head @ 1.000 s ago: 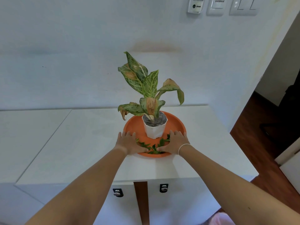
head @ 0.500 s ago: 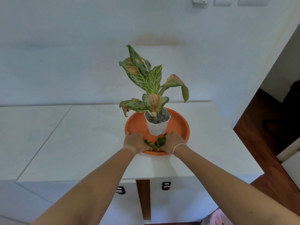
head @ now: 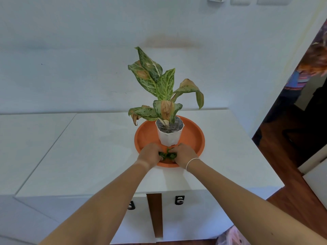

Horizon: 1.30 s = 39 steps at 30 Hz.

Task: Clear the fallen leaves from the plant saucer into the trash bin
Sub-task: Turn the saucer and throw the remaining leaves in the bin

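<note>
An orange plant saucer [head: 192, 137] sits on a white cabinet top [head: 99, 156], with a white pot [head: 169, 137] of a speckled green plant [head: 159, 89] in its middle. Small green fallen leaves [head: 167, 155] are bunched at the saucer's near rim. My left hand [head: 150, 154] and my right hand [head: 184, 154] press in on the bunch from either side, fingers curled around it. Most of the leaves are hidden by my fingers.
A pink plastic bag [head: 231, 237] shows on the wooden floor at the bottom right, below the cabinet. Two dark drawer pulls [head: 179, 199] sit on the cabinet front. A doorway [head: 300, 103] opens to the right. Wall switches [head: 240, 0] are above.
My hands have slid together along the saucer's near rim, gathering the scattered leaves into a tight bunch between them. The camera has tilted down slightly.
</note>
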{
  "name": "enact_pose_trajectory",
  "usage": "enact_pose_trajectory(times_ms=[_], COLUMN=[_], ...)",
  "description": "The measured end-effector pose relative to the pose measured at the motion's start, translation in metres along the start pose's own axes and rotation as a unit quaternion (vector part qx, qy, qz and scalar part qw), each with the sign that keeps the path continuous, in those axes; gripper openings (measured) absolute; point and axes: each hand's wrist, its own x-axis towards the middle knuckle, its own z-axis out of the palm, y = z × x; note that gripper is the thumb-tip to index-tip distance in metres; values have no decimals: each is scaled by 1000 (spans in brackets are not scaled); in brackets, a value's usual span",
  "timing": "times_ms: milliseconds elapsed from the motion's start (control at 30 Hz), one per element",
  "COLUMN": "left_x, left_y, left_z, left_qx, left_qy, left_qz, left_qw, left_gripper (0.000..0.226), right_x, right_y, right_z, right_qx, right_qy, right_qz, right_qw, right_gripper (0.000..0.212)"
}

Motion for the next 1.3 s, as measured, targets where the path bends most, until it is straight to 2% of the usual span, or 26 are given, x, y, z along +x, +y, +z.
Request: enact_pose_trajectory(times_ms=[233, 367, 433, 533, 567, 633, 700, 767, 833, 967, 1033, 1100, 1200, 1300], left_x=[-6, -3, 1, 5, 7, 8, 8, 7, 7, 6, 4, -1, -6, -8], left_y=[1, -2, -4, -5, -6, -6, -4, -4, -2, 6, 9, 11, 12, 14], left_z=[4, 3, -1, -6, -8, -9, -11, -12, -12, -16, -18, -19, -19, -17], left_qx=[-92, -95, -106, -152, -185, -277, -356, -411, -454, -448, -475, -507, -509, -491], left_qy=[33, 42, 51, 58, 60, 67, 68, 64, 60, 67, 61, 57, 55, 45], left_qz=[-10, -22, -40, -59, -73, -112, -144, -160, -181, -211, -224, -224, -215, -208], left_qw=[995, 994, 992, 985, 978, 952, 921, 895, 870, 866, 849, 830, 832, 844], left_gripper=[29, 28, 26, 27, 27, 26, 25, 26, 30, 37, 35, 29, 24, 30], right_x=[2, 5, 10, 14, 13, 8, 3, -1, -3, -6, -6, -5, -3, -2], right_y=[3, 5, 8, 13, 13, 11, 13, 17, 21, 21, 22, 25, 27, 29], right_z=[4, 2, -1, -11, -15, -23, -28, -30, -31, -35, -33, -31, -30, -29], right_qx=[3, 106, 191, 384, 461, 611, 694, 736, 759, 755, 748, 739, 711, 669], right_qy=[12, 29, 39, 21, 12, 6, 10, 5, 3, 15, 9, 2, 5, 13], right_qz=[16, 76, 115, 192, 213, 242, 256, 264, 271, 289, 297, 303, 302, 291], right_qw=[1000, 991, 974, 903, 862, 754, 673, 623, 592, 588, 594, 602, 635, 684], right_gripper=[31, 32, 28, 19, 19, 22, 22, 20, 15, 9, 8, 17, 35, 34])
